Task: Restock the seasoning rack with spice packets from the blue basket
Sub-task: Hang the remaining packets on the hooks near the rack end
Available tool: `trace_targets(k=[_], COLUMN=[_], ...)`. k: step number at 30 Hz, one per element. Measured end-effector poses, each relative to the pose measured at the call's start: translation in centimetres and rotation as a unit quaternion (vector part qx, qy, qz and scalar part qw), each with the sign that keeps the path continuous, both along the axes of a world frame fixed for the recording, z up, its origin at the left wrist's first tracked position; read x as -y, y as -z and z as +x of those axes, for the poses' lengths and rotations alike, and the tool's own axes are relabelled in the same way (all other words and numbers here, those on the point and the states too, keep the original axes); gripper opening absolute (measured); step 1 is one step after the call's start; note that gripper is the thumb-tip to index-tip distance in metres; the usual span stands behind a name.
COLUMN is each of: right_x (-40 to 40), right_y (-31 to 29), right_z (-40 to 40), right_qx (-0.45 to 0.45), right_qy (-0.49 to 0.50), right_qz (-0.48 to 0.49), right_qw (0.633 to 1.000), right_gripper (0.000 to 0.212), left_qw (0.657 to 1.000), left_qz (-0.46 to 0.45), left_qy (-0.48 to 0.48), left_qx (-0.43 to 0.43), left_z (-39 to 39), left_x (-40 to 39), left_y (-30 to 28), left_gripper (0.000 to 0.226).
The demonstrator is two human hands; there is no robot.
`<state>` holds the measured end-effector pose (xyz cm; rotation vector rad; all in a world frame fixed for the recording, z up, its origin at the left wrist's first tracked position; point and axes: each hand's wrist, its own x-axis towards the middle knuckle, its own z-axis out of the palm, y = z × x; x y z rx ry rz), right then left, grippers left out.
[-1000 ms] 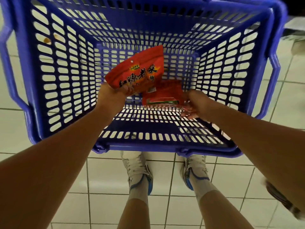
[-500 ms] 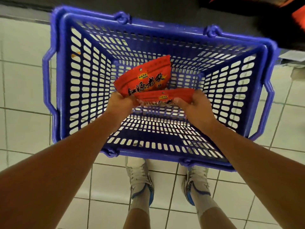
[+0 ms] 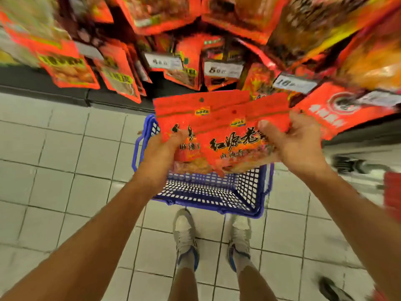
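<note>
The left hand (image 3: 165, 148) grips one red spice packet (image 3: 184, 114) by its lower left side, thumb on its face. The right hand (image 3: 297, 144) pinches a second, overlapping packet (image 3: 243, 137) at its right edge. Both are held above the blue basket (image 3: 249, 192) on the tiled floor (image 3: 65, 170), just below the blurred seasoning rack (image 3: 195, 51).

Glossy red foil-look packets (image 3: 219, 135); blue plastic lattice basket (image 3: 217, 192); matt pale floor tiles (image 3: 65, 170)

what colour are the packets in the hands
The spice packets are red-orange with black lettering and a small yellow logo, seen in the head view.
</note>
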<state>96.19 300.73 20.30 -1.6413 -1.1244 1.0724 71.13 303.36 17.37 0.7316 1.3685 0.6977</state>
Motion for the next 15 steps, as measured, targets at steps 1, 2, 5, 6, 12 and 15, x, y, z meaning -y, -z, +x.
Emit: trace_targets(k=[1,2,5,6,12,15], right_x=[-0.1,0.0,0.0,0.1,1.8,3.1], right_y=[-3.5,-7.2,-18.6,-22.5,-44.3,-53.4], right_z=[0.4,0.7,2.2,2.7,6.0,7.7], right_qx=[-0.003,-0.001,0.001,0.004,0.034,0.064], right_qy=[0.015,0.028,0.084,0.105,0.195,0.237], right_qz=[0.016,0.033,0.085,0.101,0.221,0.285], right_qw=[1.0,0.999,0.993,0.989,0.955,0.927], right_gripper=[0.021,0.016,0.016,0.018,0.009,0.009], left_qw=[1.0,0.999,0.992,0.99,0.967,0.954], left_qz=[0.02,0.043,0.121,0.142,0.249,0.293], left_qy=[0.004,0.009,0.019,0.021,0.029,0.033], left_qx=[0.008,0.007,0.011,0.017,0.042,0.047], left_z=[0.6,1.1,2.8,3.2,5.1,6.6], left_x=[-0.1,-0.1,-0.8,-1.0,-3.0,-4.4], left_y=[-3.6,-7.2,-18.9,-22.7,-43.4,-52.2], left_gripper=[0.015,0.017,0.02,0.02,0.015,0.031])
